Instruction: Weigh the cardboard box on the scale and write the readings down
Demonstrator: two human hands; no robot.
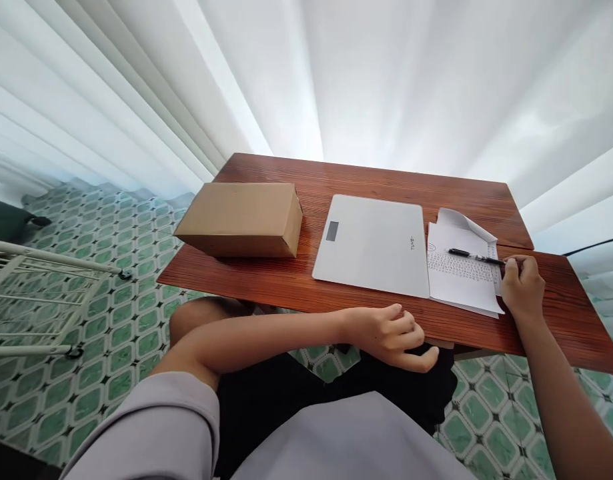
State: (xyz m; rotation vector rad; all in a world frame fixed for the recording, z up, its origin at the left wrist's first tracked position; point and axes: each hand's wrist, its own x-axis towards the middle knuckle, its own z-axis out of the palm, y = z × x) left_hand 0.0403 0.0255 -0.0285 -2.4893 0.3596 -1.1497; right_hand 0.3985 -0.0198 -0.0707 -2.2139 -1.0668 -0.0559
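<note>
Curtains [356, 87] hang behind the worktop [266, 279]. At three o'clock from the scale [376, 247], a pen [465, 253] crosses paper [461, 293], its end at the curled right hand [525, 287], grip unclear; at six, the left hand [393, 337] is empty, half-open.

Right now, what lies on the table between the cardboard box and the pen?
In the head view, a flat white scale lies between the cardboard box and the pen; nearer the pen comes part of the written paper.

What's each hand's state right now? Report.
Left hand: open, loosely curled, nothing visible in it.
Right hand: curled at the end of the pen; whether it grips cannot be told.
</note>
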